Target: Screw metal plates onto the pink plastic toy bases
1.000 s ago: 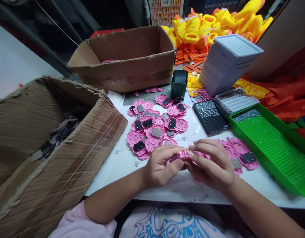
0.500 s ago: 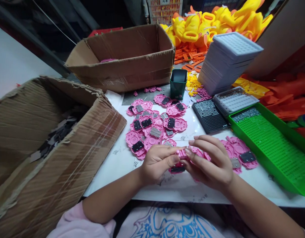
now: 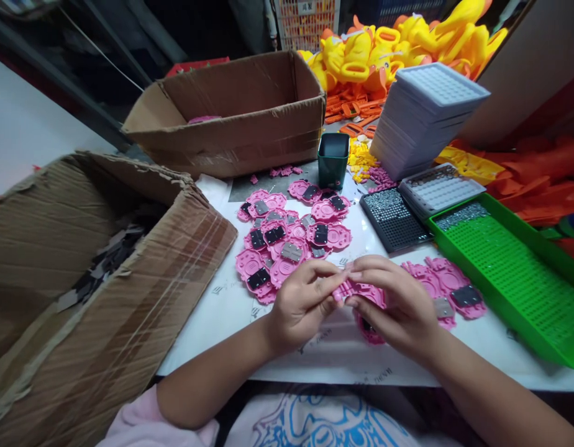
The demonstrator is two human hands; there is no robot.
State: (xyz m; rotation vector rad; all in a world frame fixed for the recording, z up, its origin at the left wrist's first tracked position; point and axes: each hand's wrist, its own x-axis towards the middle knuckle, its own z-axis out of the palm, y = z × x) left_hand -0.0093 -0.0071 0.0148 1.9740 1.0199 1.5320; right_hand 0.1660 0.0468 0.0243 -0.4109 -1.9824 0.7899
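Both hands meet over the front of the white table. My left hand (image 3: 305, 301) pinches a small ribbed pink plastic part (image 3: 343, 289) between thumb and fingers. From the other side, my right hand (image 3: 394, 304) closes its thumb and fingertips on the same part; the fingers hide much of it. Under and behind the right hand lie pink plastic shells, one with a black cover (image 3: 371, 329) partly hidden. A pile of pink shells (image 3: 287, 239) with black or grey covers spreads beyond the left hand. More pink shells (image 3: 455, 282) lie right of the right hand.
Cardboard boxes stand at the left (image 3: 175, 279) and back (image 3: 231, 136). A dark green cup (image 3: 333, 162) is behind the pile. On the right are a black screw tray (image 3: 394, 220), a green tray (image 3: 524, 279) and stacked white trays (image 3: 422, 118). Yellow toy pieces (image 3: 361, 56) heap behind.
The fingers have shifted around the small pink part, which is now tilted and slightly lower. The right fingers have come down closer to it. The camera view has shifted slightly.
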